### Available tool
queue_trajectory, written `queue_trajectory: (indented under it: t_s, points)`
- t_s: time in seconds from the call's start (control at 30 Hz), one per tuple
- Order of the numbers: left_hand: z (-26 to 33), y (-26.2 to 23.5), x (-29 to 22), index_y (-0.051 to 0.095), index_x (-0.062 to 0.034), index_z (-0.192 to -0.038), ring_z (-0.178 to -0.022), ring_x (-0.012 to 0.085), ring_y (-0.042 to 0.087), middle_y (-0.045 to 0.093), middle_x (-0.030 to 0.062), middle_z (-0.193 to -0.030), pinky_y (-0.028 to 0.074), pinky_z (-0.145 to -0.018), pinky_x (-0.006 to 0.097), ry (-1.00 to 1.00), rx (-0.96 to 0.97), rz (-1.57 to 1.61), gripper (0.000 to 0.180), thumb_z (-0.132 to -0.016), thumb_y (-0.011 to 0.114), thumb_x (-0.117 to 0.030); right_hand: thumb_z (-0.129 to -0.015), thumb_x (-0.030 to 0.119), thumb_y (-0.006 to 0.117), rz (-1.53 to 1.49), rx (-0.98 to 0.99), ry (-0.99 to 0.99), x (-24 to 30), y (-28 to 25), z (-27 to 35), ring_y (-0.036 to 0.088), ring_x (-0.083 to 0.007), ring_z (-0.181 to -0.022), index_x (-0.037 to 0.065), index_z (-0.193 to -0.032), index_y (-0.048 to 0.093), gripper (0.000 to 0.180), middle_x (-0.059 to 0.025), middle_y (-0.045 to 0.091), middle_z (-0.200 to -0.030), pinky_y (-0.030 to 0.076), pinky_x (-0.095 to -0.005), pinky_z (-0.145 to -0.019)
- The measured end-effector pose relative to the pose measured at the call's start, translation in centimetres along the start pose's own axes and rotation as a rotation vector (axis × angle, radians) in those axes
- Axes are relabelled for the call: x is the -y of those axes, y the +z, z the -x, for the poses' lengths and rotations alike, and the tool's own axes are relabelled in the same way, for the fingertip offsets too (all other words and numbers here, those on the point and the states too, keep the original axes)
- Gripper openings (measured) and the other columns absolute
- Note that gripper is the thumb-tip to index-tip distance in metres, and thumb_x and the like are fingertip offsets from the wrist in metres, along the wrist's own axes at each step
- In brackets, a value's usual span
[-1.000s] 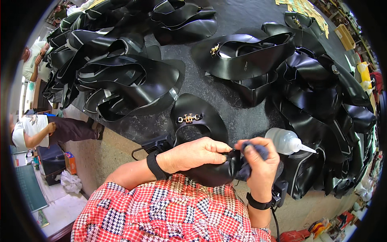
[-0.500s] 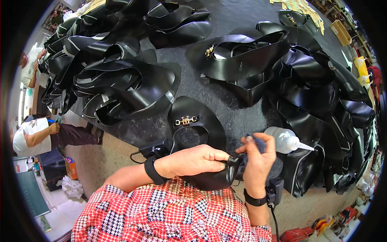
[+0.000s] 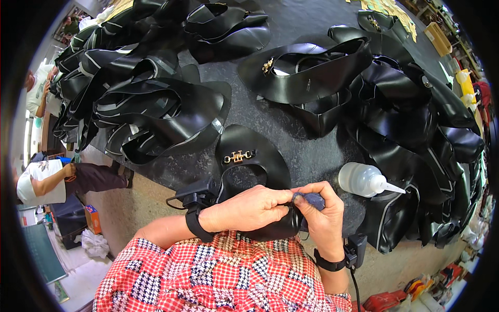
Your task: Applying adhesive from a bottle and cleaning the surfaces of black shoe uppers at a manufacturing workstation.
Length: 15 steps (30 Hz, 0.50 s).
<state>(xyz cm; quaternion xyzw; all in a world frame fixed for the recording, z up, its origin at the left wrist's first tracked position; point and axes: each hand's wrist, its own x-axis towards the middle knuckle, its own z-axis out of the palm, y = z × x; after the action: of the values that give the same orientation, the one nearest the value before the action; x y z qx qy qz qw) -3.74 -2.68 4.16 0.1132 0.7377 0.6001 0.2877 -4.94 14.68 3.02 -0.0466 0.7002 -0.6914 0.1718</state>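
Note:
Close to my body, my left hand (image 3: 259,207) pinches the edge of a black leather shoe upper (image 3: 275,230). My right hand (image 3: 323,212) is closed on a dark grey-blue cloth (image 3: 314,199). Its fingers press the cloth against the upper, right at my left fingertips. The spot between the two hands is partly hidden by the fingers. Just beyond my left hand, another black shoe upper (image 3: 270,161) with a gold buckle ornament (image 3: 237,156) lies on the dark table. A translucent squeeze bottle (image 3: 358,178) with a white pointed nozzle lies to the right of my right hand.
Piles of black shoe uppers cover the table's left side (image 3: 156,106) and right side (image 3: 400,119). More uppers (image 3: 312,73) lie at the middle back. Beyond the table on the left, a person in a white shirt (image 3: 44,179) stands near an orange box (image 3: 93,218).
My right hand has moved left and turned inward, bringing the cloth onto the upper's edge by my left fingers. My left hand keeps its pinch.

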Motion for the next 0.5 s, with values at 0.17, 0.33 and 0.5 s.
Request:
queue_trajectory:
  t_s: [0.17,0.33,0.5]
  points:
    - [-0.3,0.0,-1.0,0.05,0.001,-0.089,-0.063,0.0344,0.055,0.054,0.0184,-0.069,0.041,-0.055,0.038,-0.015,-0.062,0.003,0.012,-0.081,0.049,-0.008,-0.081,0.006,0.063,0.022,-0.187,-0.047,-0.7,1.3,0.3,0.058,-0.0089,-0.071,0.0,-0.086,0.054,0.012,-0.0075,0.064,-0.077,0.047,-0.0226,-0.064]
    - [-0.2,0.3,0.4,0.053,-0.0025,-0.109,-0.066,0.0313,0.055,0.054,0.017,-0.078,0.043,-0.06,0.035,0.052,0.033,-0.112,0.027,-0.082,0.05,-0.007,-0.082,0.006,0.062,-0.041,-0.237,0.023,-0.5,1.7,0.3,0.06,-0.0102,-0.069,0.0,-0.087,0.05,0.014,-0.0078,0.062,-0.075,0.047,-0.0224,-0.062]
    - [-0.2,0.3,0.1,0.053,0.0006,-0.094,-0.057,0.0212,0.055,0.051,0.0149,-0.063,0.041,-0.055,0.032,0.018,-0.095,0.132,0.016,-0.082,0.049,-0.009,-0.082,0.002,0.06,-0.407,-0.334,0.098,0.6,0.2,-0.2,0.059,-0.011,-0.073,0.001,-0.089,0.052,0.011,-0.0095,0.063,-0.083,0.048,-0.0229,-0.066]
